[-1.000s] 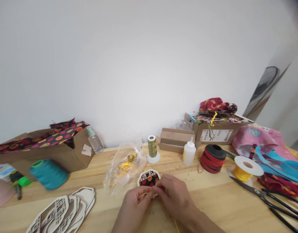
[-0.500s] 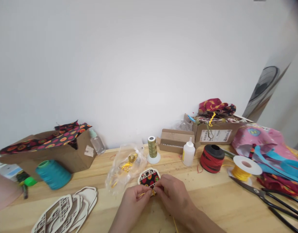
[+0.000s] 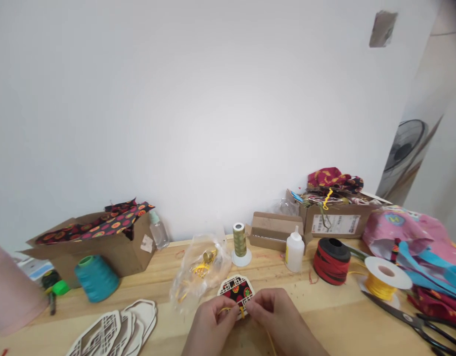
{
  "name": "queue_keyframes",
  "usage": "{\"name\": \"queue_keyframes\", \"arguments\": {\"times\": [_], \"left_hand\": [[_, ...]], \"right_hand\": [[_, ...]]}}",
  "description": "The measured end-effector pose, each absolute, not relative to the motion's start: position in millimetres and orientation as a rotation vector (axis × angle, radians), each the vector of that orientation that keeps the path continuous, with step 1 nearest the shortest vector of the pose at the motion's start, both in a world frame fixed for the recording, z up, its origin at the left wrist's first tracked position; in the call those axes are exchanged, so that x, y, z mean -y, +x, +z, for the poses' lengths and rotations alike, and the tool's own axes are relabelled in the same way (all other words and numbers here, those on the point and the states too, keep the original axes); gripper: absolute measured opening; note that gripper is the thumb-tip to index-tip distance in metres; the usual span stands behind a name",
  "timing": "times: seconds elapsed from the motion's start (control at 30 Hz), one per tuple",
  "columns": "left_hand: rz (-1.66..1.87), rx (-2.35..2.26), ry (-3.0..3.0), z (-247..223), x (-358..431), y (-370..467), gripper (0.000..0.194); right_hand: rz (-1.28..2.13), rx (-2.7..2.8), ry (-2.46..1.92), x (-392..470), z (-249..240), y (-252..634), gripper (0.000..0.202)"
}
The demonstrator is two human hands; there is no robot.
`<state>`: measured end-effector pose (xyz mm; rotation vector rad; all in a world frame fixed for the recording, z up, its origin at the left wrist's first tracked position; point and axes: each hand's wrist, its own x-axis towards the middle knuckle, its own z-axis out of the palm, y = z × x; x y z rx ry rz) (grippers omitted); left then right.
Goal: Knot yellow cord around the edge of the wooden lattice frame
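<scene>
A small round wooden lattice frame backed with dark floral fabric (image 3: pixel 235 289) lies on the table between my hands. Yellow cord (image 3: pixel 242 311) crosses its lower edge. My left hand (image 3: pixel 215 319) pinches a strand of that cord at the frame's lower left. Thumb and index finger of my right hand (image 3: pixel 274 311) are pressed together at the lower right edge; what sits between them is too small to make out. A yellow strand trails down beneath my right hand.
Behind the frame are a plastic bag (image 3: pixel 200 272), an olive thread spool (image 3: pixel 239 241) and a glue bottle (image 3: pixel 295 251). Wooden lattice cutouts (image 3: pixel 113 331) lie left. Rightward sit red cord (image 3: pixel 331 264), a yellow cord spool (image 3: pixel 380 287) and black scissors (image 3: pixel 409 319). Cardboard boxes (image 3: pixel 131 252) line the wall.
The camera view has tilted up, so everything sits lower in the picture. My right hand has drawn slightly away from my left, exposing more yellow cord at the frame's lower edge.
</scene>
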<state>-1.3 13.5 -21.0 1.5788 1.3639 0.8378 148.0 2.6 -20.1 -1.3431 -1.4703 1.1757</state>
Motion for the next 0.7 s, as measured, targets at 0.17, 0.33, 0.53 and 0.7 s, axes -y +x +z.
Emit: {"name": "queue_keyframes", "arguments": {"times": [0.17, 0.33, 0.53, 0.7], "left_hand": [[0.873, -1.28, 1.573, -24, -12, -3, 0.025], [0.878, -1.202, 1.422, -24, -10, 0, 0.02], [0.814, -1.162, 1.137, -22, -11, -1, 0.013], [0.811, -1.137, 1.18, -17, -9, 2, 0.03]], "right_hand": [[1.78, 1.18, -1.006, -3, -14, 145, 0.029], [1.559, 1.336, -1.155, 0, -31, 136, 0.038], [0.788, 1.941, -1.313, 5, -31, 136, 0.019], [0.657, 2.093, -1.34, 6, -19, 138, 0.02]]}}
